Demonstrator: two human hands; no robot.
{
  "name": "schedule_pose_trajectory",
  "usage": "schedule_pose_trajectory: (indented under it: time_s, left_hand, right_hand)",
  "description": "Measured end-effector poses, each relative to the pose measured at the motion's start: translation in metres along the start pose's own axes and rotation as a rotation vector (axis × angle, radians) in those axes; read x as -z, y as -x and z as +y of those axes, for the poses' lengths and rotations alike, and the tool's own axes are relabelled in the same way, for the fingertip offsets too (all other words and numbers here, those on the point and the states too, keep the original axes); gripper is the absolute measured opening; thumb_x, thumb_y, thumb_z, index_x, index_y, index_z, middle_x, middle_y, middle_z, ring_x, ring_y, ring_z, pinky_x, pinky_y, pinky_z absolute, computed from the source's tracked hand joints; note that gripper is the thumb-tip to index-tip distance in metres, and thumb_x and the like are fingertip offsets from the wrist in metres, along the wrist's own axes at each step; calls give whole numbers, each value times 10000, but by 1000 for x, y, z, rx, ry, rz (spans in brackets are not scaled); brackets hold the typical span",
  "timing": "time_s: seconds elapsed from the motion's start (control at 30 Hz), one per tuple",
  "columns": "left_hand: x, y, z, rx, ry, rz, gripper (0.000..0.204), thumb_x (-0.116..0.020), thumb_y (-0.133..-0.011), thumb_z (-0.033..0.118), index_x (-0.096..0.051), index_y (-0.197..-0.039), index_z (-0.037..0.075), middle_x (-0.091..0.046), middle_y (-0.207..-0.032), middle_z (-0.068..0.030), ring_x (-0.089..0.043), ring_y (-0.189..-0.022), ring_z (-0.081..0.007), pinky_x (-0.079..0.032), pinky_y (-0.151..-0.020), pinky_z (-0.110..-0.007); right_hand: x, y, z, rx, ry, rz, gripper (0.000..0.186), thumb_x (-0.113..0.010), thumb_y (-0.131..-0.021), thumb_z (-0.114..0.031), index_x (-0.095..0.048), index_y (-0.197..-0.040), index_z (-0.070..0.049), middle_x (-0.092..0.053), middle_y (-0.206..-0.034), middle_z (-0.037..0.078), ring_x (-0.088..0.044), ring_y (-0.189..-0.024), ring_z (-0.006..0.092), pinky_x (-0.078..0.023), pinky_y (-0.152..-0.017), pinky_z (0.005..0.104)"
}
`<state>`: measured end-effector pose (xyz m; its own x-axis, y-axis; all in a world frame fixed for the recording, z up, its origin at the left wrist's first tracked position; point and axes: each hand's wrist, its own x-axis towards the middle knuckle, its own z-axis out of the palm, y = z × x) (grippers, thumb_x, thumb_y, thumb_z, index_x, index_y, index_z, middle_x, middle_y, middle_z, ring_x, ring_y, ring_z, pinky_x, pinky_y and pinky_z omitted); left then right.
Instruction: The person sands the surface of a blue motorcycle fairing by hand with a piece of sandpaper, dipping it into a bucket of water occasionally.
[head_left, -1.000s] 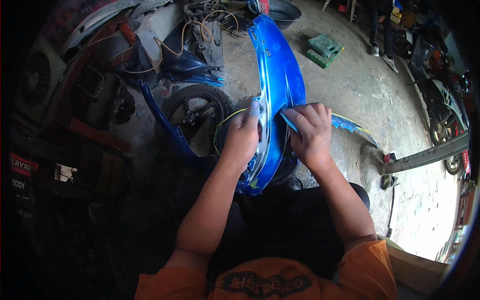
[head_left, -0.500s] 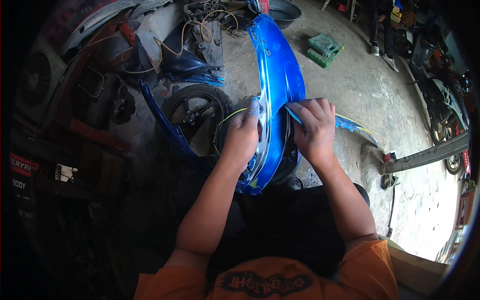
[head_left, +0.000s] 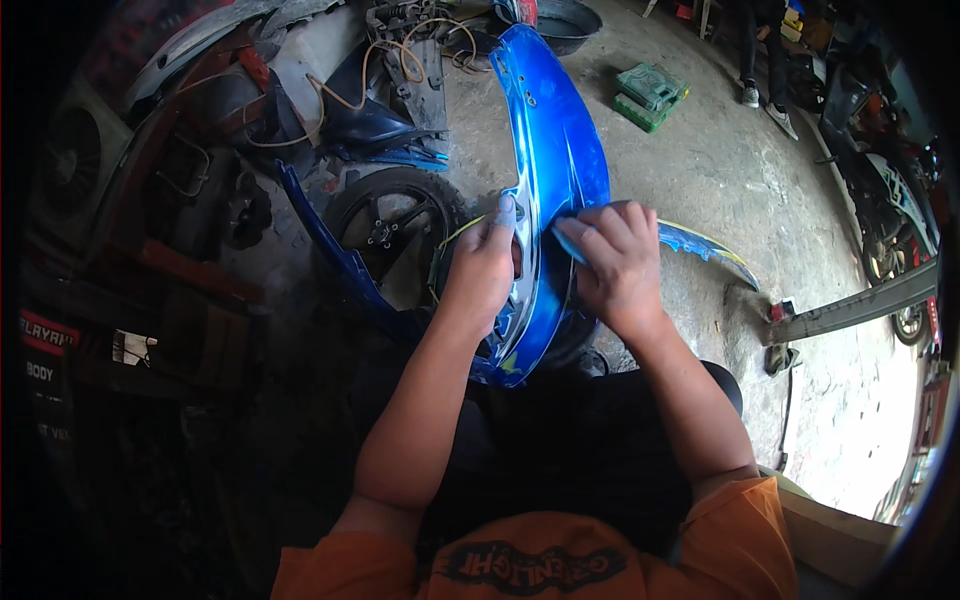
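Note:
A long, curved, glossy blue motorcycle body panel [head_left: 548, 130] stands lengthwise in front of me, its near end low by my knees. My left hand [head_left: 486, 265] grips the panel's left edge, thumb on the pale strip along that edge, the fingers out of sight behind it. My right hand [head_left: 618, 255] pinches a thin light-blue sheet [head_left: 572, 240], perhaps sandpaper, and presses it against the panel's right side at mid-length. Most of the sheet is hidden under the fingers.
A spoked wheel [head_left: 385, 235] lies on the left beside a narrow blue trim piece [head_left: 325, 225]. Another blue piece [head_left: 710, 250] lies at right. Farther off are a green toolbox [head_left: 650, 95], a dark basin [head_left: 570, 28], a person's legs [head_left: 768, 60] and a parked motorcycle [head_left: 895, 190].
My right hand has slid left and slightly down across the panel with the sheet. The panel's far end has shifted slightly left, while my left hand keeps its grip.

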<state>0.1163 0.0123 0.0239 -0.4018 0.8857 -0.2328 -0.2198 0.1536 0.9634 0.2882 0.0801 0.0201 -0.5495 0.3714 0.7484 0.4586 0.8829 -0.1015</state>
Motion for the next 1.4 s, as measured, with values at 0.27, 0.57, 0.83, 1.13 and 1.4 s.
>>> schedule_pose_trajectory:
  time_s: [0.27,0.57,0.83,1.13,1.4]
  left_hand:
    - [2,-1,-1,-7,7,6,525,-535,-1149,525,-644,-847,109,-500,-703,63,-449,-644,-53,-350,-590,-268]
    - [3,-3,-6,-11,13,-9,535,-525,-1152,525,-650,-848,103,-517,-716,53,-459,-652,-60,-360,-603,-269]
    - [0,2,1,-10,-19,7,524,-514,-1157,517,-666,-882,98,-487,-705,63,-445,-650,-57,-358,-609,-275]
    - [-3,4,0,-35,-11,13,521,-545,-1139,542,-659,-888,100,-527,-717,49,-487,-658,-68,-394,-625,-269]
    - [0,-2,-8,-41,-37,3,537,-519,-1152,536,-634,-837,116,-505,-714,61,-440,-649,-59,-361,-613,-270]
  right_hand:
    - [-3,5,-1,51,3,6,465,-745,-674,-57,-775,-1136,-102,-701,-1064,46,-633,-967,291,-465,-848,448]
    - [-4,5,-4,1,28,29,453,-754,-684,-44,-779,-1135,-85,-688,-1059,59,-643,-993,283,-489,-866,449]
    - [-4,-3,11,-34,66,65,454,-762,-682,-28,-787,-1132,-87,-701,-1054,66,-649,-1007,304,-496,-879,450]
    - [-2,0,5,-7,36,70,394,-737,-724,-58,-787,-1109,-128,-706,-1088,31,-633,-1045,283,-497,-911,444]
    - [-1,0,5,-3,41,84,391,-749,-717,-50,-794,-1100,-115,-719,-1100,30,-634,-1103,326,-511,-928,468]
